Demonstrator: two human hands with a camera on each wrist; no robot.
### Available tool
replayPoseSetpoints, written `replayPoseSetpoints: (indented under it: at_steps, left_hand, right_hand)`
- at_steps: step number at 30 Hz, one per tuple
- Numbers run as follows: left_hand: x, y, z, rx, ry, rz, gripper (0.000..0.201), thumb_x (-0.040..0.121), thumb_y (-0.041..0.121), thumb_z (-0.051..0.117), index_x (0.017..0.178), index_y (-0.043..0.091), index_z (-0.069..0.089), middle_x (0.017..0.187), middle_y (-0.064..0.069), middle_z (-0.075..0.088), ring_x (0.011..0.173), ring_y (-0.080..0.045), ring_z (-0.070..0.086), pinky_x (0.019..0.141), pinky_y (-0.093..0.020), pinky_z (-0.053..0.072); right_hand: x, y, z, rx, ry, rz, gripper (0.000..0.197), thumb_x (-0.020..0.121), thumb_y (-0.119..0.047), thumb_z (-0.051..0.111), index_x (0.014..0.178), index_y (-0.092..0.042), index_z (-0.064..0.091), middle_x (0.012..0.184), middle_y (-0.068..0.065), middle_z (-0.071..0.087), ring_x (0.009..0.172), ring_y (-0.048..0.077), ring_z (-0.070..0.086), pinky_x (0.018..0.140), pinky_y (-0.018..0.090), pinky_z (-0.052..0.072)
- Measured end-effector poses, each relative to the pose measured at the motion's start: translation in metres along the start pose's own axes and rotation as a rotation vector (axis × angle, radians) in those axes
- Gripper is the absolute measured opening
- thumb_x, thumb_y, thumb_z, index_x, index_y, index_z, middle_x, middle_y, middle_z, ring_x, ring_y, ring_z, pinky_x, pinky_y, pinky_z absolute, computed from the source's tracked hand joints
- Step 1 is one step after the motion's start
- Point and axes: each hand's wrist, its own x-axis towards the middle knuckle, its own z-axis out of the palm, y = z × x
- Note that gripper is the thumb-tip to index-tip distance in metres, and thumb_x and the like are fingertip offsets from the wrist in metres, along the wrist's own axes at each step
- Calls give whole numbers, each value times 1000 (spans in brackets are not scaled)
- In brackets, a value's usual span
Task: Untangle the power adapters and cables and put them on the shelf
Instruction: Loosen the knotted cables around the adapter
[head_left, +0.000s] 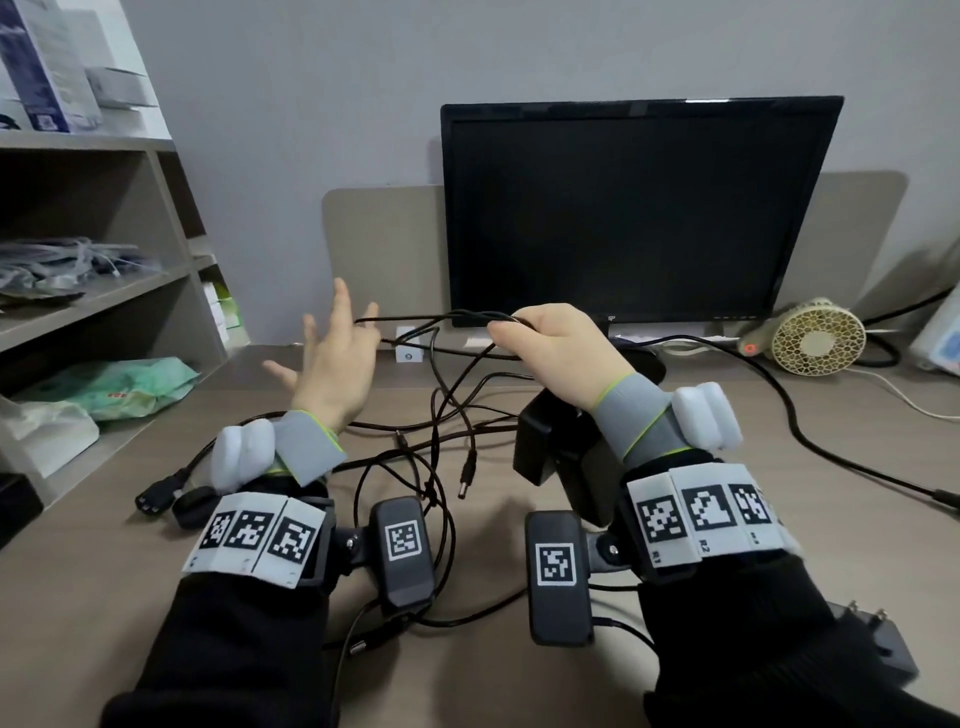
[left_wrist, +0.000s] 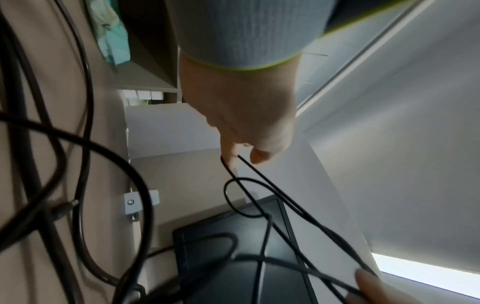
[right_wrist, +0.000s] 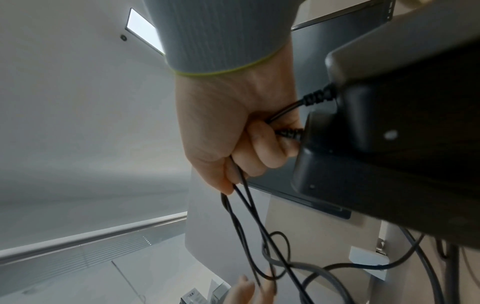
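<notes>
Early stage: right hand (head_left: 550, 348) grips thin black cables (head_left: 447, 395) with boxy black plastic adapters (head_left: 545, 447) hanging below its wrist; left hand (head_left: 332, 358) splayed, loop hooked on fingertip. Nothing shelved, tangle remains.

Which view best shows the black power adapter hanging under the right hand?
The right wrist view: the power adapter fills it, with the strain-relief cable entering the right hand. The head view shows it partly behind the wrist. The left wrist view misses it.
</notes>
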Motion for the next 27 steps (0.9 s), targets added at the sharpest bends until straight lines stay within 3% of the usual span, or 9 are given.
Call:
replayPoseSetpoints:
  at_steps: [4,9,12,14,16,18,21,24,27]
  left_hand:
    - [-4,2,8,56,-45,59,77,95,33,45,149,37,-10,155,22,19,147,-22,-10,107,-66,-14]
    - [-3,2,11,-85,93,213,66,91,31,55,148,32,21,128,13,59,136,-16,36,115,-59,7]
    - [-3,1,9,-211,114,298,49,93,22,53,140,30,40,81,17,72,110,-9,58,107,-29,33]
    - [-4,1,1,-281,117,307,43,94,20,53,136,26,48,66,18,69,97,-1,60,89,-4,35]
    - [-4,3,-9,-406,166,308,40,93,18,56,132,24,51,57,17,66,81,4,61,78,5,33]
    - [-4,6,-19,-531,202,335,38,89,14,62,125,23,54,49,11,61,63,3,57,80,-2,37]
    - [-7,16,-28,-585,198,417,29,85,11,66,106,29,58,61,-9,52,64,-16,51,74,-24,43]
    - [-9,17,-31,-579,199,439,27,79,13,74,93,29,56,66,-13,52,59,-19,54,65,-29,47]
    - [-6,3,-33,-519,232,374,30,66,25,83,82,27,58,56,-3,40,48,-10,39,53,-25,36]
  right_hand:
    - [1,0,-1,23,26,10,42,92,-26,51,57,-18,29,51,-8,24,48,9,24,51,27,22]
    - [3,6,-1,144,47,67,42,93,-29,51,55,-18,37,54,-6,31,40,4,26,51,23,25]
    - [4,6,2,158,53,93,41,93,-30,50,56,-19,37,61,2,35,46,10,27,51,25,25]
    - [3,9,0,85,77,107,40,93,-32,50,58,-16,37,62,5,37,51,14,30,54,28,26]
    - [3,15,-4,-18,102,114,38,93,-32,50,63,-11,42,62,6,37,56,16,32,56,30,26]
    - [2,21,-8,-76,117,125,38,94,-33,50,68,-6,48,59,4,33,56,17,32,54,31,25]
    - [4,28,-11,-75,159,137,48,94,-34,50,75,9,53,63,9,44,62,19,42,58,30,32]
    - [4,32,-14,-77,195,145,41,94,-30,52,68,1,57,62,4,56,63,17,49,58,26,37]
    - [2,33,-18,-115,217,162,35,92,-24,53,61,-8,54,52,-7,47,56,11,43,48,16,33]
